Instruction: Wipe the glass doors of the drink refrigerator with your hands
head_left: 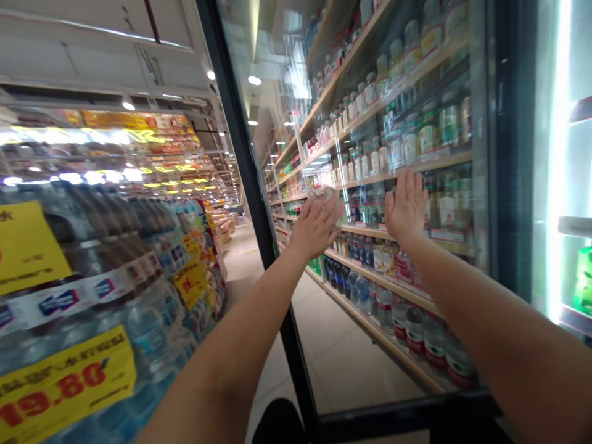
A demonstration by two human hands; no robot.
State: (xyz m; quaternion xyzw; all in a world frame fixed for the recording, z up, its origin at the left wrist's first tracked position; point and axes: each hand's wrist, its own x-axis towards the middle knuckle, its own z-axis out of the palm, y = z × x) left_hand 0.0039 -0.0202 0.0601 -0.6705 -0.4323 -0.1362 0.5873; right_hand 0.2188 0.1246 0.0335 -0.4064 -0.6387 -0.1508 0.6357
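Observation:
A tall glass door (365, 376) in a black frame stands in front of me. My right hand (407, 203) is raised with its palm towards the glass and its fingers stretched upward; it appears to rest flat on the pane. Further left, my left hand (318, 223) is also at the glass, slightly blurred, its fingers extended and a little apart. A pale smudge shows behind its fingertips, and I cannot make out whether it is a reflection. Neither hand visibly grips anything. Shelves of bottles (411, 145) show in the glass beyond both hands.
Stacked bottle packs (148, 330) stand close on the left, bearing yellow price signs (69, 385). A tiled aisle (243, 246) runs back between them and the door's frame (245, 129). On the right is a lit upright strip (557, 160) beside shelves with a green package (583, 280).

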